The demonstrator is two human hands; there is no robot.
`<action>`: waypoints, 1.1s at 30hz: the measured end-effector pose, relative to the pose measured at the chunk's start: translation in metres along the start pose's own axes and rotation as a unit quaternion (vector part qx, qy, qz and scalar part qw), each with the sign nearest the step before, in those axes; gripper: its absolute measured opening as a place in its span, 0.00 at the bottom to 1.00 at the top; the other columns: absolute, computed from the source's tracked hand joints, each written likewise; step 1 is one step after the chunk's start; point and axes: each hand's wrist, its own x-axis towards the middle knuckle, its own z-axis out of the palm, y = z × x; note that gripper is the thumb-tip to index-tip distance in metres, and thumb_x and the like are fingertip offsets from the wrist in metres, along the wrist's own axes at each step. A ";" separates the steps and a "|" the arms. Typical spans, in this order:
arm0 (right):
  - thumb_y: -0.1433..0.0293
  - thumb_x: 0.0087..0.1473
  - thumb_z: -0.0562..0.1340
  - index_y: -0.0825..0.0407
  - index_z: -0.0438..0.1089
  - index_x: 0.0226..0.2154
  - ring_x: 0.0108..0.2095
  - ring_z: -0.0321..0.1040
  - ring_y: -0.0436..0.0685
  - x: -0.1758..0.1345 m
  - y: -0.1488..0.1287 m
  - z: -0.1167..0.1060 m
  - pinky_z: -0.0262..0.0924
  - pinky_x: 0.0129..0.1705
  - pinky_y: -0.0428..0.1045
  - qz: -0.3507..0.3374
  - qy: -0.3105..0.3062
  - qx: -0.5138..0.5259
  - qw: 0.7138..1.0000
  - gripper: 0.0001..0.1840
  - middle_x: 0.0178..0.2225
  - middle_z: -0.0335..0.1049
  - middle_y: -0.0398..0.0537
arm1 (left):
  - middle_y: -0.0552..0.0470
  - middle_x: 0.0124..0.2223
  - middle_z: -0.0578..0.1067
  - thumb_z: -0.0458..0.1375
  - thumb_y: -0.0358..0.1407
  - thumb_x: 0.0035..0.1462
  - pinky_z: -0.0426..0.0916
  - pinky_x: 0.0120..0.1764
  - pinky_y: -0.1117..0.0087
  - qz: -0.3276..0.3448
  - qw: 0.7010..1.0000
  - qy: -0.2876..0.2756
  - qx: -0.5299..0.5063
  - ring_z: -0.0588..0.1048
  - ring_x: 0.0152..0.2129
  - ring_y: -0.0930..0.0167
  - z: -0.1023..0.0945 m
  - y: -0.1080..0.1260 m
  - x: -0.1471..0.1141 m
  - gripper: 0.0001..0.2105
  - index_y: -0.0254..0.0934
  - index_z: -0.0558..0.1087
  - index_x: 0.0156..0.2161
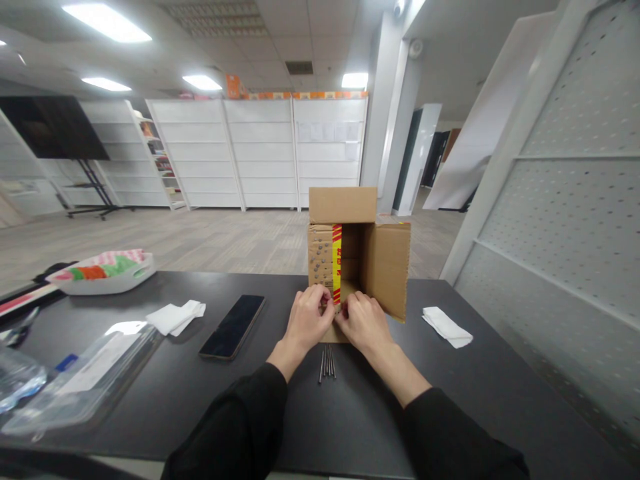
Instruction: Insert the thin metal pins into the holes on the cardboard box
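A cardboard box stands on the dark table in front of me, its open side facing me with flaps folded out. Its left flap carries several round grey nail heads, and a yellow and red tape strip runs down the edge. At the foot of that flap, my left hand has thumb and forefinger pinched together. My right hand is close beside it with fingers curled in at the bottom of the opening. Whatever is between the fingertips is too small or hidden. Several long nails lie just below my hands.
Left of my hands lie a black phone, folded tissues, a clear plastic case and a white tray with colourful cloth. Another folded tissue lies to the right, near a perforated panel.
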 end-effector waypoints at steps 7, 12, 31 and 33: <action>0.70 0.58 0.58 0.56 0.71 0.34 0.39 0.71 0.62 -0.001 0.001 0.000 0.57 0.41 0.53 0.002 0.014 0.011 1.000 0.08 0.36 0.74 0.55 | 0.55 0.32 0.75 0.55 0.29 0.57 0.60 0.38 0.66 0.000 1.000 0.000 -0.005 0.73 0.31 0.70 -0.001 0.000 -0.001 0.03 0.39 0.66 0.33; 0.71 0.58 0.57 0.54 0.70 0.34 0.36 0.72 0.60 -0.004 -0.001 -0.005 0.56 0.39 0.51 0.024 0.002 0.029 0.999 0.07 0.35 0.74 0.53 | 0.55 0.31 0.74 0.54 0.29 0.57 0.60 0.38 0.66 -0.002 1.000 0.000 -0.005 0.73 0.30 0.71 -0.002 0.002 0.001 0.03 0.39 0.66 0.33; 0.74 0.58 0.57 0.52 0.67 0.35 0.40 0.68 0.58 -0.014 0.007 -0.006 0.52 0.42 0.51 -0.061 0.000 0.086 0.994 0.04 0.38 0.72 0.49 | 0.55 0.31 0.73 0.54 0.29 0.57 0.59 0.37 0.67 0.001 1.000 0.011 0.006 0.72 0.29 0.71 -0.001 0.002 0.000 0.03 0.39 0.66 0.33; 0.75 0.58 0.57 0.52 0.67 0.36 0.42 0.67 0.58 -0.016 0.009 -0.006 0.52 0.42 0.51 -0.068 -0.010 0.092 0.993 0.05 0.39 0.71 0.49 | 0.55 0.31 0.73 0.55 0.29 0.57 0.59 0.37 0.67 0.002 1.000 0.010 0.007 0.72 0.29 0.71 -0.002 0.001 0.000 0.03 0.39 0.66 0.33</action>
